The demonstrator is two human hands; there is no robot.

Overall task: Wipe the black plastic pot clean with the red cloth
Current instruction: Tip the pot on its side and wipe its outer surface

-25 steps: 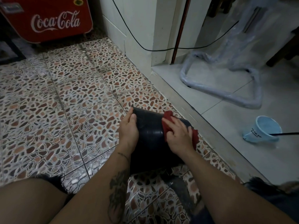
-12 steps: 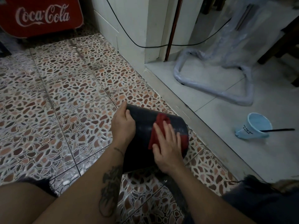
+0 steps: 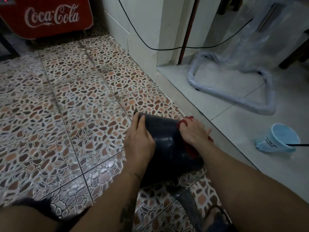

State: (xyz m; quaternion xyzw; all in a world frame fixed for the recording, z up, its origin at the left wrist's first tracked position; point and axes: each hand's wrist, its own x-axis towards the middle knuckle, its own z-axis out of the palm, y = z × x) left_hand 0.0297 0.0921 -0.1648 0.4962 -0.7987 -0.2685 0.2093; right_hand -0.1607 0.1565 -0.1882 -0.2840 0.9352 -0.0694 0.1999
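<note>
Pebble-tile floor (image 3: 66, 114): black pot (image 3: 164, 133) on side; left hand (image 3: 139, 139) flat against it, right hand (image 3: 194, 131) flat, pressing red cloth (image 3: 191, 150) on.

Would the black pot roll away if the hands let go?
The black pot lies on its side on the tiled floor, and its wall is round, so it may roll. It looks narrower at one end, so it would likely curve rather than go straight. Its wall shines, so it may be slippery; the left hand rests against it.
</note>
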